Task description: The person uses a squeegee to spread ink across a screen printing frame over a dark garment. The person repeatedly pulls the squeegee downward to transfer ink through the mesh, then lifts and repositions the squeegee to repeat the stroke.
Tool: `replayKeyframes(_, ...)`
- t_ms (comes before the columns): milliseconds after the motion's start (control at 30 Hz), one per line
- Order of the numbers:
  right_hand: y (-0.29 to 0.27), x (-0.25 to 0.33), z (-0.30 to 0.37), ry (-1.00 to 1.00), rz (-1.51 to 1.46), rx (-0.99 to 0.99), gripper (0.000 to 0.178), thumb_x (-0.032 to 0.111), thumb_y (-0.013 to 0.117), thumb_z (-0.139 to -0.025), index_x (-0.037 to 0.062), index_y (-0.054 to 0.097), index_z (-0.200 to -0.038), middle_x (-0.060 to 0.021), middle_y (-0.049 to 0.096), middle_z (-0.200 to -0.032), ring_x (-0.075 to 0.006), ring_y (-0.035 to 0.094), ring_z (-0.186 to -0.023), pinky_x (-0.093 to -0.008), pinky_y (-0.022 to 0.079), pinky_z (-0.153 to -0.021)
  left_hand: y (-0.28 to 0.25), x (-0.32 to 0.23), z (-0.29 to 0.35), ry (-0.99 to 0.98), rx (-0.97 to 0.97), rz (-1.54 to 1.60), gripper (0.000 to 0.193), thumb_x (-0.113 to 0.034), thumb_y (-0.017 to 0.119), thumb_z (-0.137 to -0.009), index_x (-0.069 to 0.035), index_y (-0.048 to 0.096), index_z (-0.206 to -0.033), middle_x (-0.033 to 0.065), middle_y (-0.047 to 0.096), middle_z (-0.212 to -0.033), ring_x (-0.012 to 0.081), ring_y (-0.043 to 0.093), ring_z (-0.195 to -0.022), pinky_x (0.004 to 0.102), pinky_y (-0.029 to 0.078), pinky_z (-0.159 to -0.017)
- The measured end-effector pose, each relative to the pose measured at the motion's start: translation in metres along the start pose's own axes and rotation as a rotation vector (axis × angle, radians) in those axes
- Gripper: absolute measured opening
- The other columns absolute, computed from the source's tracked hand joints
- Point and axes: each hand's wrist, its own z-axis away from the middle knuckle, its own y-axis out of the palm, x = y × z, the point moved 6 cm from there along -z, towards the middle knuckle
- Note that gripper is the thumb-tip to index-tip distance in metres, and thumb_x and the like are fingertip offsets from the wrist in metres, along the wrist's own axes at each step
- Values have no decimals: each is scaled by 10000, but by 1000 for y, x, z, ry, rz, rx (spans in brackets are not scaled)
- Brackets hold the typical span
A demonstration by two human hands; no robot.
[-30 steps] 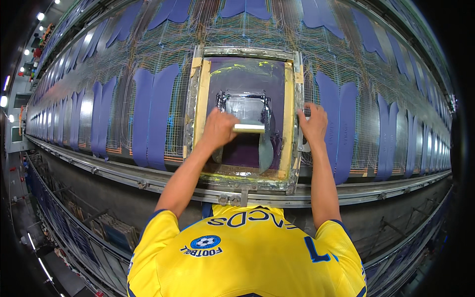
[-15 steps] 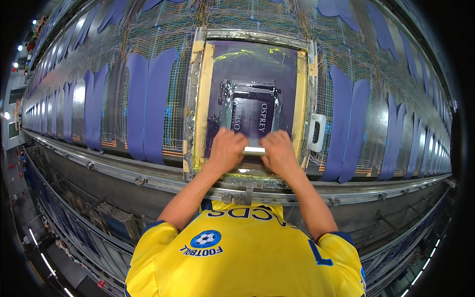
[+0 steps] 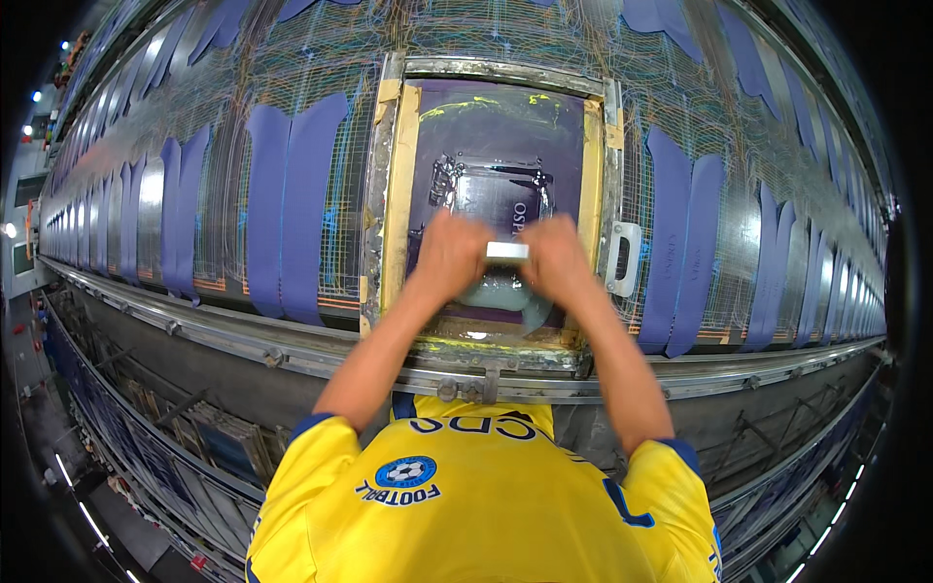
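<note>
Both my hands are closed on a squeegee (image 3: 507, 251), whose pale bar shows between them. My left hand (image 3: 452, 255) wraps its left end and my right hand (image 3: 554, 257) its right end; the fingers are slightly blurred. The squeegee lies across the mesh of a screen-printing frame (image 3: 612, 136) edged with yellowish tape. Dark, glossy ink (image 3: 447, 180) rings a lettered rectangle beyond my hands. On the near side of the bar, a wet, pale greenish patch (image 3: 491, 291) covers the mesh. Whatever lies beneath the screen is mostly hidden.
Purple fabric pieces (image 3: 296, 209) lie in rows on the long table, with more purple pieces (image 3: 685, 243) right of the frame. A white handle (image 3: 622, 258) sticks out from the frame's right side. A metal rail (image 3: 272, 352) runs along the table's near edge.
My hands and the squeegee have moved away from me, up the screen over part of the lettering. The greenish wet patch now shows behind the bar. The frame has stayed in place.
</note>
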Motion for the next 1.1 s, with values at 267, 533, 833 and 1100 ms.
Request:
replayKeyframes(267, -15, -4, -14, 1, 42, 96, 239, 168, 802, -699, 79, 661, -870, -121, 686, -838, -311, 649, -892, -442, 468, -876, -6, 6, -16, 25, 35, -67, 228, -149, 836, -614, -145, 692, -791, 42, 683, -792, 255, 652, -785, 426, 424, -746)
replayKeyframes(533, -11, -49, -68, 67, 50, 52, 203, 163, 784, -713, 73, 672, -856, -154, 692, -812, -349, 663, -874, -467, 489, -829, -7, 41, -70, 20, -15, -55, 58, -149, 744, -709, -133, 699, -743, 88, 687, -728, 312, 660, -734, 451, 446, -722)
replayKeyframes(833, -7, 29, 34, 22, -45, 152, 253, 160, 788, -703, 72, 639, -888, -112, 667, -857, -306, 642, -896, -428, 464, -841, -11, -27, 32, -26, 118, 29, 168, -139, 788, -653, -126, 704, -798, 67, 698, -816, 278, 659, -802, 436, 435, -751)
replayKeyframes(1100, -24, -68, -85, 130, -46, 157, 240, 145, 782, -755, 42, 689, -950, -209, 712, -914, -422, 673, -913, -503, 520, -821, -3, 48, -96, -15, 7, -90, 181, -259, 830, -686, -141, 719, -768, 91, 696, -741, 320, 669, -755, 436, 454, -752)
